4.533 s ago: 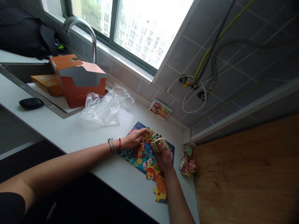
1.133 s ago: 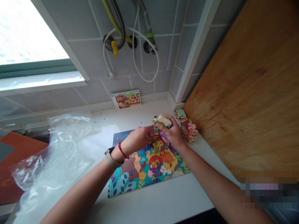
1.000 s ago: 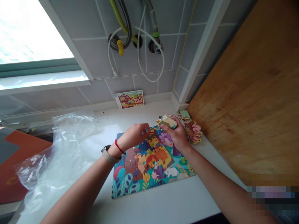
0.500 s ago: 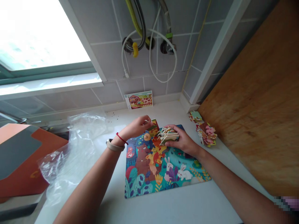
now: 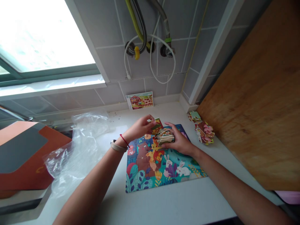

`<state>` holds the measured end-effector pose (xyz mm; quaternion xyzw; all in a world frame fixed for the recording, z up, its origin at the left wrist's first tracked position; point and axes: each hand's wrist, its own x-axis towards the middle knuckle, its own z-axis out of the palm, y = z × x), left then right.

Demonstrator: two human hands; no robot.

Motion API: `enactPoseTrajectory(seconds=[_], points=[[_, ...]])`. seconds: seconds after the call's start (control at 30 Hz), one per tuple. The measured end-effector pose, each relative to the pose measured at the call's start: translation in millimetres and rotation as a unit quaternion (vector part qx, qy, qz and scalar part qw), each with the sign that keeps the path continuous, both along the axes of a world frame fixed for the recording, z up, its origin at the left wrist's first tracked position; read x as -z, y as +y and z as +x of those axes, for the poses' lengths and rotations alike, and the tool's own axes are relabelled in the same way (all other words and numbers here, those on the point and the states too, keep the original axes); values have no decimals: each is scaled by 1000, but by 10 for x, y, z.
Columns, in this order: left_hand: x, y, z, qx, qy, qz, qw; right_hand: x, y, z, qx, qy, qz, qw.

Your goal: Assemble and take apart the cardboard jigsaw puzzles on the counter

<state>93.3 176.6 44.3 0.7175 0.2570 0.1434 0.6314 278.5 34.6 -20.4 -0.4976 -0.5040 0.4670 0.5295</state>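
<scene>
My left hand (image 5: 145, 125) is closed in a pinch on a green, yellow and red puzzle piece (image 5: 158, 123). Wrapped round a stack of puzzle pieces (image 5: 165, 137), my right hand (image 5: 179, 140) keeps them on edge, just right of that piece. Both hands are over an assembled jigsaw puzzle (image 5: 145, 168) with a bear, a fox and white rabbits, lying flat on the white counter. The hands hide its upper part. Two piles of loose pieces lie to the right: a small greenish pile (image 5: 194, 116) and a larger brown and pink pile (image 5: 204, 132).
A farm picture card (image 5: 140, 100) leans against the tiled wall. Clear plastic wrapping (image 5: 77, 159) lies on the left, beside an orange and grey box (image 5: 28, 156). A wooden panel (image 5: 253, 103) bounds the right side. Hoses and a white cable (image 5: 174, 67) hang above.
My left hand has shifted slightly right with its puzzle piece, now tilted differently. My right hand still holds the stack. The view has moved a little.
</scene>
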Motion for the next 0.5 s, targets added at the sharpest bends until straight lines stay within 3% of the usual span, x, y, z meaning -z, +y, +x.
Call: enactPoseTrajectory(seconds=[0.13, 0.33, 0.5], points=[[-31, 37, 0, -29, -35, -20, 999, -6, 16, 15, 22, -26, 5, 999], [-106, 224, -129, -111, 46, 83, 989, -94, 20, 80, 51, 20, -24, 998], [17, 158, -84, -71, 106, 160, 979, -139, -22, 91, 71, 90, -50, 992]])
